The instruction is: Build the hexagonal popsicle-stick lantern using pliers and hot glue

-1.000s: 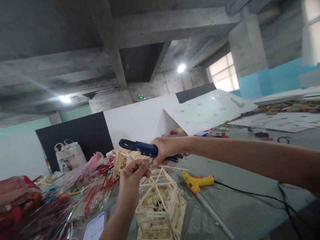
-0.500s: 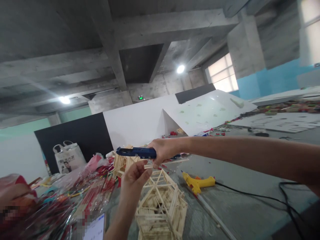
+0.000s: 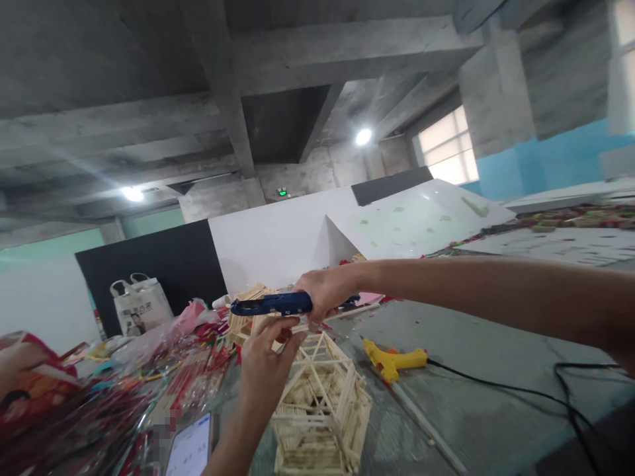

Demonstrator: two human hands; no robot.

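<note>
Two hands raised above the surface point(image 3: 486, 344). Your right hand point(image 3: 322, 301) grips blue cutters point(image 3: 270, 305), nose pointing left. Your left hand point(image 3: 268, 360), just below, pinches a thin wooden stick point(image 3: 342, 312) at the cutters. Stick house point(image 3: 322, 410) sits beneath both hands; yellow glue gun point(image 3: 391, 360) lies to their right.

Yellow glue gun point(image 3: 393, 361), white tote bag point(image 3: 141, 305)

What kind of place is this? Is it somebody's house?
Probably not a house: it looks like a craft workshop in a bare concrete hall. A stick house stands on the table beside a yellow glue gun, with piles of craft supplies, and the right hand holds blue cutters.
</note>
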